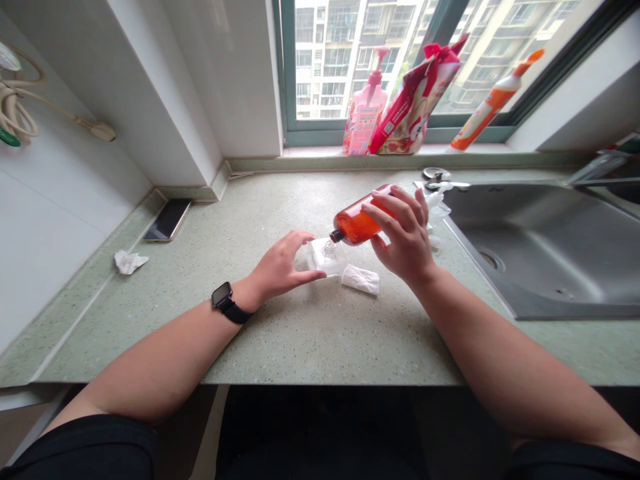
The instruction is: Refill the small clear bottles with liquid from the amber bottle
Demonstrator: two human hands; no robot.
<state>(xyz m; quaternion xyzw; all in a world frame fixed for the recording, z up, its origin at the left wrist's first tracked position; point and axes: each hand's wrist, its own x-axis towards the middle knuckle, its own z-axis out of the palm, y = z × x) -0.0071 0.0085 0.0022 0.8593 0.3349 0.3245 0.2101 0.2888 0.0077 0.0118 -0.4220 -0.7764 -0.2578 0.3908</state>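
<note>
My right hand (pixel 406 233) is wrapped round an orange-red see-through bottle (pixel 357 220), tilted with its dark neck down to the left. The open mouth is just over a small clear square container (pixel 327 257) on the counter, and its round opening sits right below. Whether liquid is running out is too small to tell. My left hand (pixel 283 263) grips the container from the left, thumb at the near side and fingers at the far side. Close by on the right lies a rolled white paper tissue (pixel 361 279), touched by neither hand.
A steel sink (pixel 550 247) is set in at the right, with crumpled clear plastic (pixel 439 203) by its left edge. A phone (pixel 169 220) and a crumpled tissue (pixel 130 262) lie at the left. On the windowsill stand a pink pump bottle (pixel 367 117), a red pouch (pixel 417 107) and an orange bottle (pixel 483 113).
</note>
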